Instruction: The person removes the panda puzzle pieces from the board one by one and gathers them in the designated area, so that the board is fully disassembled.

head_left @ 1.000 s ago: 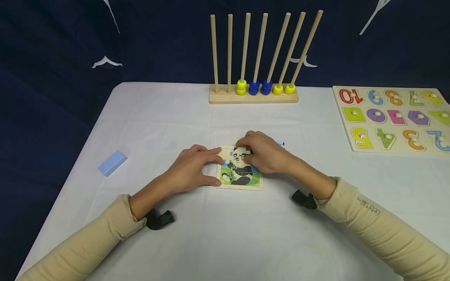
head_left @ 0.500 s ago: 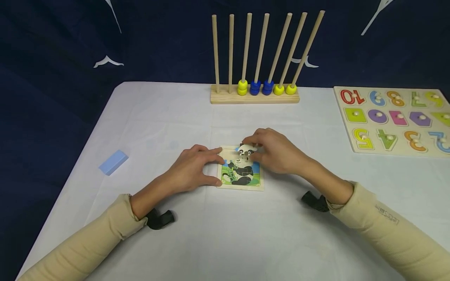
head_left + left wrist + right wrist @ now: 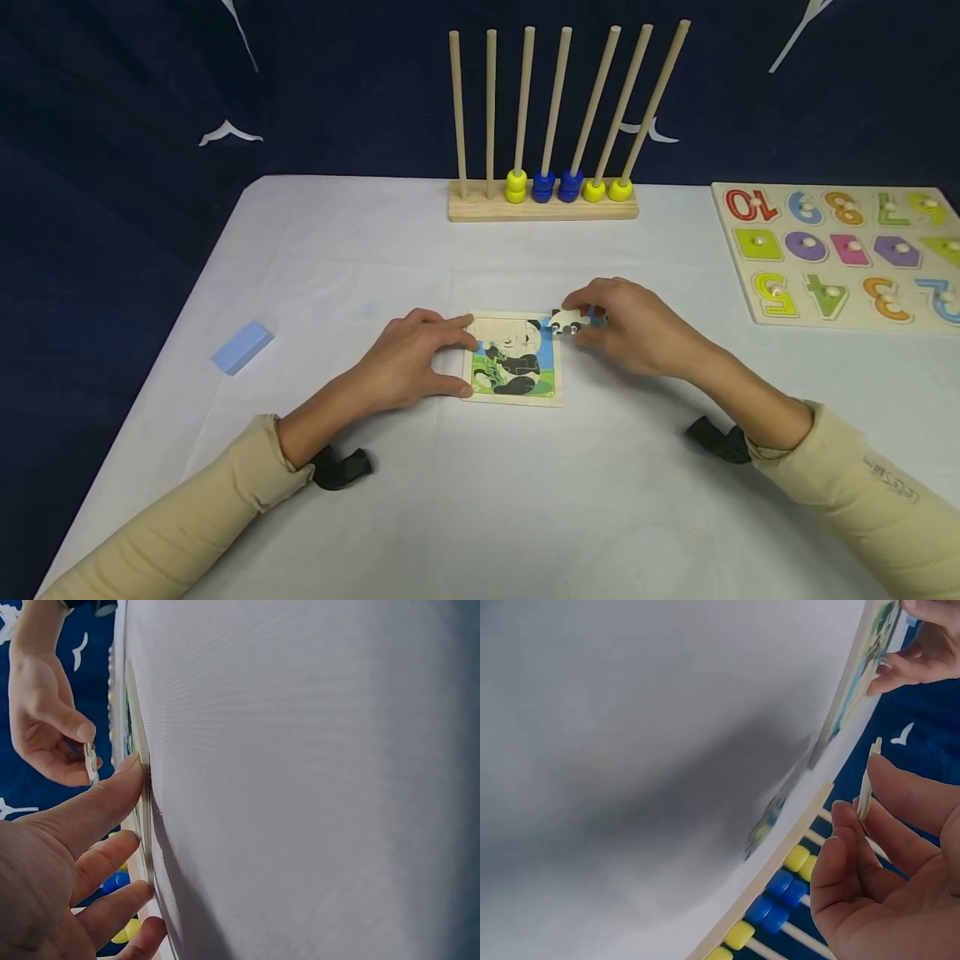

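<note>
Nearest you: beige sleeves [image 3: 176, 512], cuffs folded back at both wrists. A black wrist mount [image 3: 341, 469] shows under your left wrist, another black mount [image 3: 718, 439] under your right.

Your left hand [image 3: 408, 362] is spread, palm down, thumb well apart from the fingers. Thumb touches the near left corner of the panda puzzle board [image 3: 517, 401], index is at the far left one. Board lies flat on the table, just right of that hand, between both hands. The panda picture fills most of it; bare wood shows in the far left part, beside your index finger.

Your right hand [image 3: 637, 329] pinches the panda head piece [image 3: 566, 323] between thumb and fingers. Piece is lifted, apart from the board, by its far right corner. From your right wrist view it's nearly edge-on. A loose picture piece [image 3: 767, 827] lies on the table below and beyond that hand; can't tell if it's more than one.

Well left of your left hand: light blue block [image 3: 242, 347], lying flat on the white tablecloth [image 3: 450, 500].

Beyond your right hand, farther right: number board [image 3: 810, 287], knobbed numerals and shapes, cut by the view edge.

Straight beyond both hands: bead stand [image 3: 543, 210], seven rods, yellow and blue beads at the bottom. Behind it, dark blue cloth [image 3: 337, 92] with white shapes.
</note>
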Tool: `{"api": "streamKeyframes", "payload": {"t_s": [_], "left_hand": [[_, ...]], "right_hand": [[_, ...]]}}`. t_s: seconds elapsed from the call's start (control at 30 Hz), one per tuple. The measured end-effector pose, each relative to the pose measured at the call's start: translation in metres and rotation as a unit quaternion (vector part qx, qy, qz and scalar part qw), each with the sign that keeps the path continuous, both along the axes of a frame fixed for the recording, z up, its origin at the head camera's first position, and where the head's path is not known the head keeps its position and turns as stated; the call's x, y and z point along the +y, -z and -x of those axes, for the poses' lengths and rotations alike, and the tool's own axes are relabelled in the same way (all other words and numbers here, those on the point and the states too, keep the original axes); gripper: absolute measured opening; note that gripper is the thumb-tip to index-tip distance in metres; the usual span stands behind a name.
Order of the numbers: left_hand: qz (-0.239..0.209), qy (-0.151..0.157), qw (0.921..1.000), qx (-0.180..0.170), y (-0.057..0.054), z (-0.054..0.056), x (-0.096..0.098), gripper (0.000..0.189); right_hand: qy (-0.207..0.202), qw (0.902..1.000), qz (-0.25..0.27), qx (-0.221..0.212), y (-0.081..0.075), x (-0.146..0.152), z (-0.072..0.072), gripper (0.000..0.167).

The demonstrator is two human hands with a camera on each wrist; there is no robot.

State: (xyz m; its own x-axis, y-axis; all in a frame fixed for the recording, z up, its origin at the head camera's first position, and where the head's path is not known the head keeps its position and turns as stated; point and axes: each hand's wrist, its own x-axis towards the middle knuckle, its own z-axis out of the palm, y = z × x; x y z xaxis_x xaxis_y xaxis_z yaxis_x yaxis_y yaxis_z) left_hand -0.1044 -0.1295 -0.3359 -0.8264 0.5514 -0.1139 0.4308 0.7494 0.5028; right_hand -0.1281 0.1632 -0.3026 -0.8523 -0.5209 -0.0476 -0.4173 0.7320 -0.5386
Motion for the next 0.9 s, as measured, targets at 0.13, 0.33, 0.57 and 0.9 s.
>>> {"api": "streamKeyframes", "payload": {"t_s": [0.13, 0.33, 0.57, 0.9], "left_hand": [[0.001, 0.001, 1.0000, 0.002, 0.000, 0.000, 0.000, 0.047], [0.001, 0.002, 1.0000, 0.004, 0.001, 0.000, 0.000, 0.048], [-0.001, 0.000, 1.0000, 0.003, 0.000, 0.000, 0.000, 0.048], [-0.002, -0.001, 1.0000, 0.003, 0.001, -0.001, 0.000, 0.048]], "right_hand": [[0.002, 0.9999, 0.007, 0.007, 0.001, 0.013, -0.001, 0.033], [0.008, 0.9996, 0.025, 0.013, 0.003, 0.031, -0.002, 0.033], [0.026, 0.9994, 0.015, 0.020, 0.005, 0.051, 0.001, 0.034], [0.046, 0.9989, -0.009, -0.005, 0.013, 0.069, 0.011, 0.036]]}}
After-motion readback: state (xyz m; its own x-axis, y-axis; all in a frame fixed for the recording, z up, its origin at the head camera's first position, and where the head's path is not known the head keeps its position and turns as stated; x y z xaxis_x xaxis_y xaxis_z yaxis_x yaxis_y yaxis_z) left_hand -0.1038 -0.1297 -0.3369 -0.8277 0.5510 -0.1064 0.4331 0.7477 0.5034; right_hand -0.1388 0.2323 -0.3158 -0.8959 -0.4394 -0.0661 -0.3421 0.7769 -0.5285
